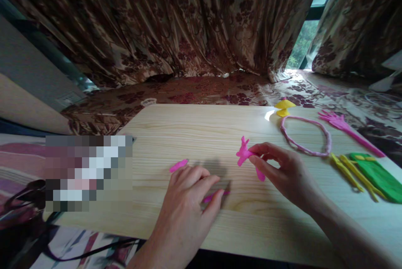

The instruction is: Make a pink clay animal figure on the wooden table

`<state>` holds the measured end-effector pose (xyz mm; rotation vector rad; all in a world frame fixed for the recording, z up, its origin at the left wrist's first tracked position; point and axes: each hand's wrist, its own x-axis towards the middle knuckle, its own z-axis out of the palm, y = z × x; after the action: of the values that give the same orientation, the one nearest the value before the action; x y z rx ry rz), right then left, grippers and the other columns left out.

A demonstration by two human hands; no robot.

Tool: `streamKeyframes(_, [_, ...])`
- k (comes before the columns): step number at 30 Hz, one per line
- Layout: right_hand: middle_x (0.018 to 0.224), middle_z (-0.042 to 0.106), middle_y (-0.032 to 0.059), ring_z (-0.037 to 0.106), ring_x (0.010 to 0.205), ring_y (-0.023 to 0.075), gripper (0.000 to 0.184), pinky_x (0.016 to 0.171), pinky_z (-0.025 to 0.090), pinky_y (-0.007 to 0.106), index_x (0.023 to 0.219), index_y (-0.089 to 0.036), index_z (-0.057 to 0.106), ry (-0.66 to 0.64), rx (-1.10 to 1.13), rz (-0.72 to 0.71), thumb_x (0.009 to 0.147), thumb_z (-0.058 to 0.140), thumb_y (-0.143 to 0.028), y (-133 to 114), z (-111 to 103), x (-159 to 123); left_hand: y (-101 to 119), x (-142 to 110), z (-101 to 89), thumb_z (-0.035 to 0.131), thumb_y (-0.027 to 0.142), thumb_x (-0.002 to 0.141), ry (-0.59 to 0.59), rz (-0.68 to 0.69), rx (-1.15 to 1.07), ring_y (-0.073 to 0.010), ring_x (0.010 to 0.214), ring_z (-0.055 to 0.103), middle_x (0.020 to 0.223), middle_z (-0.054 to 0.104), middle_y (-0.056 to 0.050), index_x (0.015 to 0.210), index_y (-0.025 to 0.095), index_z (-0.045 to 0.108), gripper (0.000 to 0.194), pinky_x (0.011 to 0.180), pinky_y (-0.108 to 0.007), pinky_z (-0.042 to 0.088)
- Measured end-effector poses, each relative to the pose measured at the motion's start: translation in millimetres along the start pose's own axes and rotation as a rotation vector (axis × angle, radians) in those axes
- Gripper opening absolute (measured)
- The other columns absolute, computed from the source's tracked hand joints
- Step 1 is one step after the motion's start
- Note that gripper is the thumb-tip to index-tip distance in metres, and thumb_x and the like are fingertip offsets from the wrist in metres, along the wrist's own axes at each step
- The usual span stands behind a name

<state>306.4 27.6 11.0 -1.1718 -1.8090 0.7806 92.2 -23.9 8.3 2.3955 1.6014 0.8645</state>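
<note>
My right hand (279,164) pinches a small bright pink modelling-clay figure (243,152) with short prongs between thumb and fingertips, above the table. Another pink strip (260,173) hangs or lies just below those fingers; whether it joins the figure I cannot tell. Low over the tabletop, my left hand (190,191) has its thumb and fingers apart, with nothing visible between them. A flat pink clay piece (178,165) lies just beyond its fingers. Partly hidden behind the left thumb is a thin pink strip (213,196) on the wood.
On the pale wooden table (188,126), a pink braided ring (286,136), a yellow mushroom-like shape (284,106), a pink hand-ended stick (351,131), yellow strips (348,172) and a green slab (377,179) lie to the right. A blurred-out patch (88,172) covers the left edge.
</note>
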Motion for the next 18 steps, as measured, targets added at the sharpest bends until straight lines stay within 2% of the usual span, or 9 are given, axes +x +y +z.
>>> streamKeyframes(7, [0.085, 0.069, 0.0010, 0.062, 0.076, 0.0147, 0.008, 0.067, 0.049, 0.025, 0.087, -0.019, 0.065, -0.020, 0.085, 0.058, 0.085, 0.060, -0.026, -0.6, 2.8, 0.0, 4.6, -1.3, 7.3, 0.057, 0.021, 0.082, -0.178, -0.060, 0.054, -0.0205, 0.079, 0.056, 0.076, 0.061, -0.003, 0.075, 0.022, 0.069, 0.014, 0.077, -0.038, 0.042])
streamKeyframes(10, [0.085, 0.069, 0.0009, 0.062, 0.072, 0.0144, 0.009, 0.063, 0.049, 0.025, 0.088, -0.020, 0.064, -0.024, 0.073, 0.064, 0.086, 0.059, -0.027, 2.9, 3.3, 0.3, 2.7, -1.2, 6.5, 0.054, 0.022, 0.084, -0.183, -0.118, -0.031, -0.0203, 0.081, 0.056, 0.081, 0.062, -0.004, 0.079, 0.021, 0.069, 0.016, 0.076, -0.036, 0.041])
streamKeyframes(12, [0.083, 0.068, 0.0006, 0.061, 0.071, 0.0142, 0.007, 0.064, 0.049, 0.026, 0.086, -0.020, 0.064, -0.016, -0.010, 0.014, 0.085, 0.058, -0.024, 5.5, 5.0, 0.3, 3.1, -2.3, 3.6, 0.053, 0.024, 0.085, -0.177, -0.202, -0.200, -0.0184, 0.080, 0.056, 0.082, 0.062, -0.003, 0.082, 0.021, 0.068, 0.015, 0.074, -0.032, 0.042])
streamKeyframes(14, [0.083, 0.068, 0.0004, 0.060, 0.073, 0.0146, 0.005, 0.067, 0.048, 0.028, 0.085, -0.020, 0.065, 0.026, -0.124, -0.074, 0.084, 0.060, -0.020, 8.0, 7.3, -0.1, 6.0, -2.5, 0.0, 0.053, 0.028, 0.086, -0.194, -0.349, -0.461, -0.0150, 0.074, 0.056, 0.078, 0.062, -0.001, 0.085, 0.021, 0.066, 0.015, 0.069, -0.027, 0.042])
streamKeyframes(16, [0.086, 0.068, 0.0008, 0.060, 0.075, 0.0150, 0.010, 0.070, 0.047, 0.029, 0.090, -0.020, 0.065, 0.093, -0.200, -0.142, 0.081, 0.063, -0.018, 9.8, 9.0, -0.7, 10.7, -1.0, -3.0, 0.056, 0.032, 0.085, -0.228, -0.515, -0.749, -0.0118, 0.067, 0.054, 0.074, 0.063, 0.000, 0.088, 0.021, 0.065, 0.015, 0.063, -0.023, 0.041])
streamKeyframes(18, [0.090, 0.069, 0.0013, 0.060, 0.073, 0.0145, 0.017, 0.067, 0.048, 0.028, 0.097, -0.021, 0.064, 0.145, -0.198, -0.141, 0.081, 0.064, -0.020, 10.6, 9.2, -1.1, 15.3, 1.4, -4.1, 0.058, 0.033, 0.084, -0.237, -0.633, -0.990, -0.0098, 0.063, 0.052, 0.074, 0.066, -0.001, 0.091, 0.019, 0.065, 0.016, 0.061, -0.021, 0.041])
